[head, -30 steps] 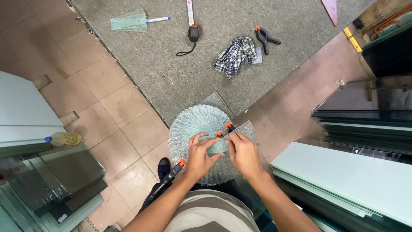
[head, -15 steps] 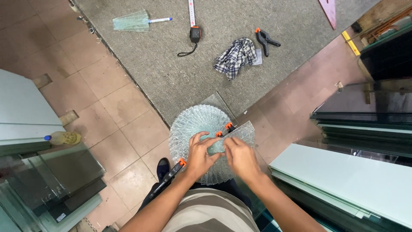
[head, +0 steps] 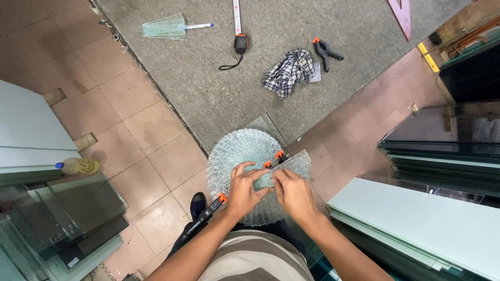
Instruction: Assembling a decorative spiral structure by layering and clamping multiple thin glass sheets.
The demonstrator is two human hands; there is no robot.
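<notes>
Both hands, left hand [head: 244, 191] and right hand [head: 291, 193], have fingers pinched on the fanned glass strips [head: 239, 153] overhanging the desk's near edge; loosening risks strips sliding off the clamps [head: 273, 158] and shattering.

Glass, carpet, cloth
You have a clear, ribbed glass fan [head: 237, 156] on rough grey carpet [head: 219, 88]; the checked rag [head: 286, 73] is soft cloth.

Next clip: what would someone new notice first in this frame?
The eye goes first to the round fan of glass pieces at lower centre, where the left hand and right hand press on it beside orange-tipped clamps. Beyond it, on the grey mat, lie a checked cloth, a tape measure and a spare black clamp. Stacked glass sheets flank the right side.
</notes>
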